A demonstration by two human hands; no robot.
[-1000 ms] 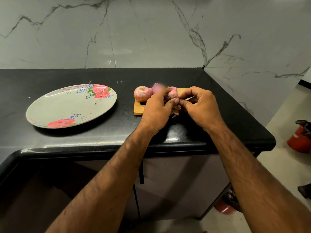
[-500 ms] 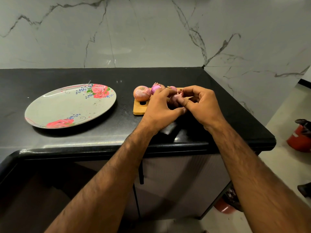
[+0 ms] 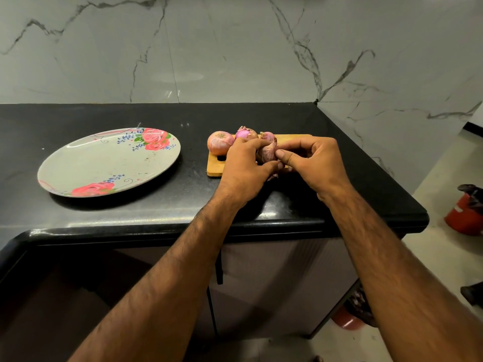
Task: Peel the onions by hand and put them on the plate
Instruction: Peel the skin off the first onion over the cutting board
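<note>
My left hand (image 3: pixel 244 167) grips a small red onion (image 3: pixel 266 154) just above the near edge of a wooden cutting board (image 3: pixel 214 167). The thumb and fingers of my right hand (image 3: pixel 311 163) pinch the papery skin on that onion's right side. Three more onions lie on the board behind my hands: a pale pink one (image 3: pixel 219 142) at the left, a purple one (image 3: pixel 245 133) in the middle and a smaller one (image 3: pixel 268 135) beside it. A white plate with red roses (image 3: pixel 104 163) sits to the left on the black counter, with nothing on it.
The black counter (image 3: pixel 156 205) ends in a rounded front edge near me and a corner at the right. Marble wall panels stand behind it. On the floor at the right sit a red container (image 3: pixel 465 215) and another red object (image 3: pixel 347 320) below the counter.
The onion has turned slightly in my left hand. My right thumb now sits on the onion's right side; both hands stay over the board's near edge.
</note>
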